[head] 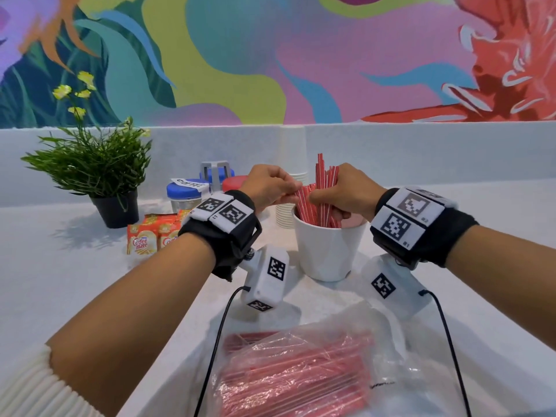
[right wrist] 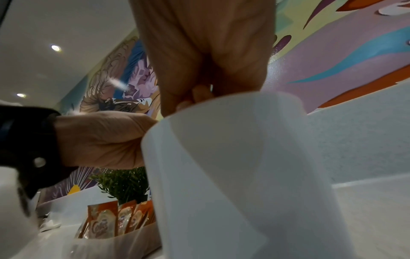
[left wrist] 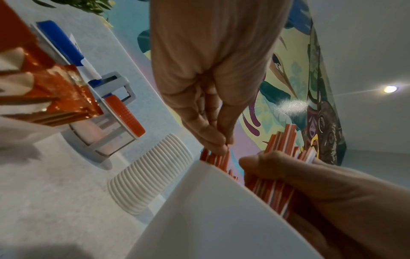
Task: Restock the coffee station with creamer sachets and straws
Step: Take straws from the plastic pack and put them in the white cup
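Red-and-white striped plastic straws (head: 326,191) stand upright in a white tapered cup (head: 326,251); right hand (head: 346,191) grips the bundle, left hand (head: 270,185) pinches leaning ones beside it.

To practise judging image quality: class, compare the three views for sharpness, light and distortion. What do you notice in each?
Head view: evenly lit and sharp, the straws and both hands clear, straight edges bowed by the wide lens. Left wrist view: the creamer sachets at the edge are blurred, and a ceiling lamp flares. Right wrist view: dim and soft, the white cup looms close and out of focus.
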The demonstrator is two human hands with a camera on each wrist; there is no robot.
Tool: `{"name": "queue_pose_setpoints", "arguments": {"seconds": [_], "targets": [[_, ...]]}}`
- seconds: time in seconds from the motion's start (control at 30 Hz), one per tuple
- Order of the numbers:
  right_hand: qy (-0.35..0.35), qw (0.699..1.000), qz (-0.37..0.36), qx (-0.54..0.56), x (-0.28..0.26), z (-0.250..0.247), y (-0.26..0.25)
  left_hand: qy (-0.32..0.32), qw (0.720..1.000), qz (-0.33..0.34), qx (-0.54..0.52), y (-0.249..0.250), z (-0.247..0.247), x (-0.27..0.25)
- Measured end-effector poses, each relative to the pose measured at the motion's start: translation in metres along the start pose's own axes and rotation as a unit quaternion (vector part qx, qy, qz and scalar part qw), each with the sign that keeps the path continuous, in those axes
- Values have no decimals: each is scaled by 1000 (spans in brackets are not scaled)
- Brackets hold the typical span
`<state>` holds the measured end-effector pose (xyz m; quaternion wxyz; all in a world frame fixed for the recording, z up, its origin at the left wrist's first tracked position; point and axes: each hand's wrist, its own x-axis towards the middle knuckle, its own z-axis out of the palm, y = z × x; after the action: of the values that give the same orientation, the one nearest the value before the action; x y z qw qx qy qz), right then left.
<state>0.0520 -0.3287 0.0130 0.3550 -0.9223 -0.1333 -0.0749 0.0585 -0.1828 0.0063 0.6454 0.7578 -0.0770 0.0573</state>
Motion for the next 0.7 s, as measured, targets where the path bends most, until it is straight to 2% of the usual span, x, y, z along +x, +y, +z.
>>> {"name": "queue_pose_setpoints", "arguments": {"seconds": [0.13,0.2,0.33,0.43,0.53,0.63,0.7], "targets": [[-49,998,-4,-45,-2,10,2,7,1000,12,20,3,0,-1],[-82,996,0,-34,-3,12,2,18,1000,7,24,3,2,-2],[-80,997,19,7,-2,3,3,66,996,-2,53,4,1,-5],[-61,996,22,59,-4,-6,4,65,994,21,87,1,0,-13],[18,998,5,63,-1,-14,8,36,987,59,145,-8,2,-22],[99,993,-19,-70,5,-13,13,19,975,98,200,-10,6,-24],[77,987,-15,-143,5,-9,14,10,963,103,247,-8,9,-20]]}}
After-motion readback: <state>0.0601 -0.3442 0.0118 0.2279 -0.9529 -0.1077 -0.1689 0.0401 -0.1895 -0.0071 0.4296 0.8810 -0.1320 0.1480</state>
